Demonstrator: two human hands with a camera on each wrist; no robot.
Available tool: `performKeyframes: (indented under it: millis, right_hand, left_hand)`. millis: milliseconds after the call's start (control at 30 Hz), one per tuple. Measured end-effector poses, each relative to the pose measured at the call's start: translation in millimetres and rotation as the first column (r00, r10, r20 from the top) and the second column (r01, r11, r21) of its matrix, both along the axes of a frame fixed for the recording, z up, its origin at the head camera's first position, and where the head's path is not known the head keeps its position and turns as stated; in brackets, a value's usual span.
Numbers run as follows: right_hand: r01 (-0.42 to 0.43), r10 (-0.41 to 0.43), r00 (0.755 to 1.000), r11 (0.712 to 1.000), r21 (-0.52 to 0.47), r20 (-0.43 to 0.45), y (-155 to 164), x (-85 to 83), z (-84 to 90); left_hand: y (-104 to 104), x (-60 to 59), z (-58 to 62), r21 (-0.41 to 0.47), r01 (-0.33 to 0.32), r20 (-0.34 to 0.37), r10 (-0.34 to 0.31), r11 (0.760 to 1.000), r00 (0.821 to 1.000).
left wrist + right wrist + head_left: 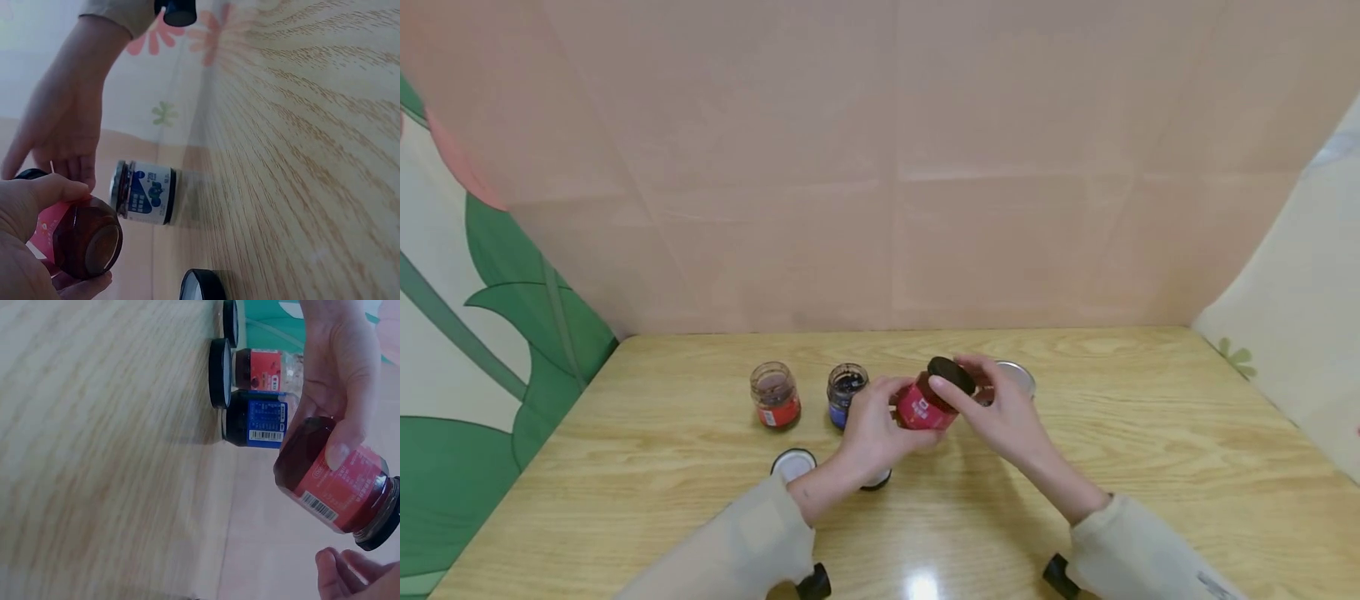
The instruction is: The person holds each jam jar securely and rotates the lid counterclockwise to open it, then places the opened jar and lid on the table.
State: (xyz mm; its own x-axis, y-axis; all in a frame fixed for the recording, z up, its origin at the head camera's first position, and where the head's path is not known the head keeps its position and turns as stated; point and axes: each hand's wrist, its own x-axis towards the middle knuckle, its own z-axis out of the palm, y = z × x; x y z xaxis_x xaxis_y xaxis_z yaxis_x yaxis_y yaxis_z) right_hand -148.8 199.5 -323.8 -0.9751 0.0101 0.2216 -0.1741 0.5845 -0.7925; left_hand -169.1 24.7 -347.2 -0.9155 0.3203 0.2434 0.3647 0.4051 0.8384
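My left hand [880,417] grips a small jar with a red label [921,407], tilted and held above the wooden table [1150,433]. My right hand [973,385] curls its fingers round the jar's black lid [951,373]. In the right wrist view the left thumb presses on the red-labelled jar [337,478], and the black lid [382,530] sits on its mouth with my right fingertips [347,572] just beside it. The left wrist view shows the dark base of the jar [84,240] in my left palm.
Two open jars stand at the left: one red-labelled [775,396], one blue-labelled [846,387]. Two loose lids [793,463] [877,480] lie in front of them. A closed blue-labelled jar with a silver lid [1017,375] [145,192] stands behind my right hand.
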Motion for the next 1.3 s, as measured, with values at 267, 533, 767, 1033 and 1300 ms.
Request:
performKeyframes:
  millis: [267, 533, 767, 1033, 1300]
  right_hand:
    - [0.118, -0.116, 0.993, 0.989, 0.084, -0.032, 1.1, -1.7, 2.1]
    - [-0.074, 0.079, 0.993, 0.996, 0.053, -0.091, 12.2, -1.5, 4.4]
    - [-0.269, 0.279, 0.944, 0.96, 0.08, -0.173, 17.7, -2.0, 0.1]
    - [0.019, -0.003, 0.992, 0.991, 0.13, -0.127, 10.1, 0.1, 0.6]
    - [0.104, -0.086, 0.99, 0.981, 0.164, -0.11, 4.1, -0.6, 6.8]
  left_hand:
    - [-0.6, 1.4, 2.2, -0.029, -0.021, 0.011, 0.022, 0.999, 1.0]
    - [-1.4, 1.8, 3.3, -0.02, -0.013, 0.017, 0.014, 1.0, 1.0]
    - [-4.4, 3.8, 3.2, -0.02, -0.009, 0.074, 0.011, 1.0, 0.997]
    - [-3.3, 4.3, 2.6, -0.026, -0.014, 0.022, 0.015, 1.0, 1.0]
    - [-1.8, 4.8, 1.9, -0.06, -0.023, -0.038, 0.021, 0.998, 0.999]
